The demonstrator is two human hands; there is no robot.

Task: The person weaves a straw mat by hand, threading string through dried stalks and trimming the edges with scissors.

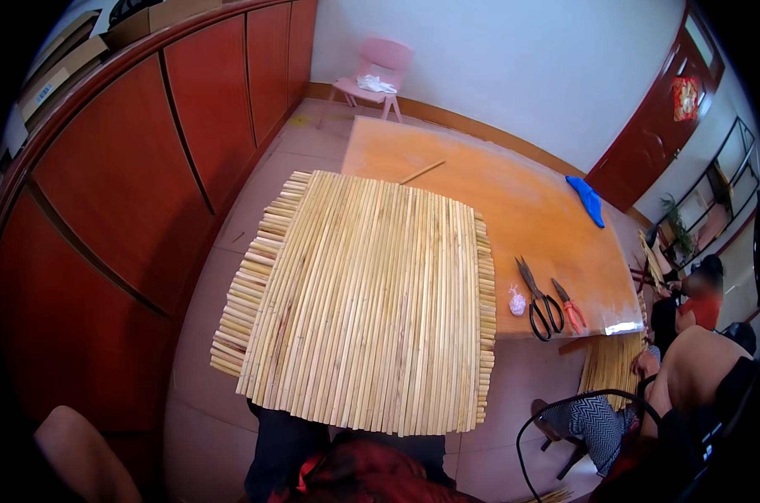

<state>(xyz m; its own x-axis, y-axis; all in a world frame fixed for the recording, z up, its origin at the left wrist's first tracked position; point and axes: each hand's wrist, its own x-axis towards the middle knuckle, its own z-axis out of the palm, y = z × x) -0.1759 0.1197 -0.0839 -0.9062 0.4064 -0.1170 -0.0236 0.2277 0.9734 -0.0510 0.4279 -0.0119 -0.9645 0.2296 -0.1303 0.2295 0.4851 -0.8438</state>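
Note:
A large mat of pale reed sticks (372,302), laid side by side, covers the middle of the view. A second layer of sticks runs crosswise beneath it and juts out on both sides. Its near edge lies over my dark-trousered lap, and its far part rests on the orange table (481,189). A bare bent arm shows at the lower left, with its hand outside the picture. At the right rim is another bare limb; whether it is mine I cannot tell. Neither of my hands can be made out. Black-handled scissors (540,300) lie nearest the mat's right edge.
Red-handled pliers (571,308), a small pinkish-white bundle (517,301), a blue cloth (585,201) and a loose stick (422,172) lie on the table. Red cabinets (111,168) line the left. People sit at the right near more sticks (606,369). A pink chair (372,80) stands behind.

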